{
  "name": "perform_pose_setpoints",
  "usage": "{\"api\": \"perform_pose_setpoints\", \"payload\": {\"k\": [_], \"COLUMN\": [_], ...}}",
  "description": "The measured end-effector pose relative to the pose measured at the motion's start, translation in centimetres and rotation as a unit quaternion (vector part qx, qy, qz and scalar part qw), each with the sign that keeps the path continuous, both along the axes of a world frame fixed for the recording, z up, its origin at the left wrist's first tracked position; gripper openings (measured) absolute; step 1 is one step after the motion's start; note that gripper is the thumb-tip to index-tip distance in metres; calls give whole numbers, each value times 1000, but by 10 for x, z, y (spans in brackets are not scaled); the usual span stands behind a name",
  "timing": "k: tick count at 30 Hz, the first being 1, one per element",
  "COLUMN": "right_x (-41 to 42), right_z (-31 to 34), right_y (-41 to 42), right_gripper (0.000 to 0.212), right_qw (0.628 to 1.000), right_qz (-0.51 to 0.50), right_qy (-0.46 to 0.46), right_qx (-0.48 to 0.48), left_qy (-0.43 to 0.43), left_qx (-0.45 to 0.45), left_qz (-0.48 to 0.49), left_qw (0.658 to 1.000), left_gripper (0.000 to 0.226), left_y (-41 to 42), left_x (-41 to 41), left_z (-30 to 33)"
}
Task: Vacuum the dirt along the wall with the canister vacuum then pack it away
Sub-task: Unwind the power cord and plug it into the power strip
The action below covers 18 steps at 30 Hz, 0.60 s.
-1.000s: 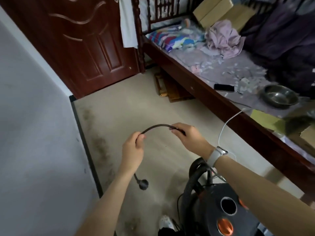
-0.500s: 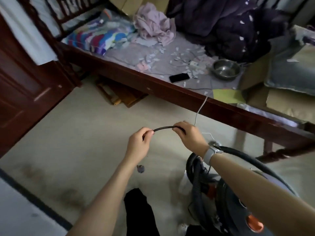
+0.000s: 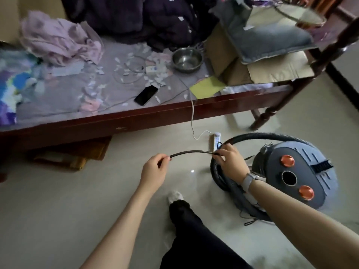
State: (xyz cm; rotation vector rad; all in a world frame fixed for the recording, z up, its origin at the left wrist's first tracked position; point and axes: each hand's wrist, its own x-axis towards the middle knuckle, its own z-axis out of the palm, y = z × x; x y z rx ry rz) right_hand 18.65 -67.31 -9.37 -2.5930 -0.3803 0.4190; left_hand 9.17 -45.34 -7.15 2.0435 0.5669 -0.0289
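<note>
A black power cord (image 3: 191, 152) arcs between my two hands above the floor. My left hand (image 3: 154, 169) pinches one end of the visible stretch, and my right hand (image 3: 230, 162) grips the other end beside the vacuum. The grey canister vacuum (image 3: 295, 173) with two orange buttons stands on the floor at the right. Its black hose (image 3: 272, 135) is looped around the body. The cord's plug is hidden from view.
A wooden bed frame (image 3: 136, 119) runs across the back, littered with paper scraps, a phone (image 3: 146, 95), a steel bowl (image 3: 186, 60), clothes and cardboard boxes. A white power strip (image 3: 216, 141) lies on the floor beside the vacuum. My dark trouser leg (image 3: 194, 235) is below.
The view has swung right, away from the door and wall, toward the bed's far end and the vacuum. Both hands keep hold of the cord; the dangling plug is no longer visible.
</note>
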Motion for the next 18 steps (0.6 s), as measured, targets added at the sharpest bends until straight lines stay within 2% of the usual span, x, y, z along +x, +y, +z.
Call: {"api": "perform_pose_setpoints", "payload": {"k": [3, 9, 14, 18], "right_x": [6, 11, 8, 1], "right_z": [-17, -64, -77, -76], "right_y": [8, 46, 83, 82], "right_gripper": [23, 23, 24, 26], "right_qw": [998, 989, 964, 933], "right_qz": [-15, -110, -197, -303], "right_qy": [63, 95, 170, 182], "right_qx": [-13, 19, 57, 60], "left_qy": [15, 30, 42, 62], "left_qx": [0, 7, 33, 40], "left_qz": [-54, -140, -202, -285], "left_qw": [998, 990, 978, 956], "left_gripper": [20, 12, 12, 12], "left_y": [20, 60, 86, 82], "left_x": [33, 97, 139, 164], "left_z": [-15, -43, -57, -68]}}
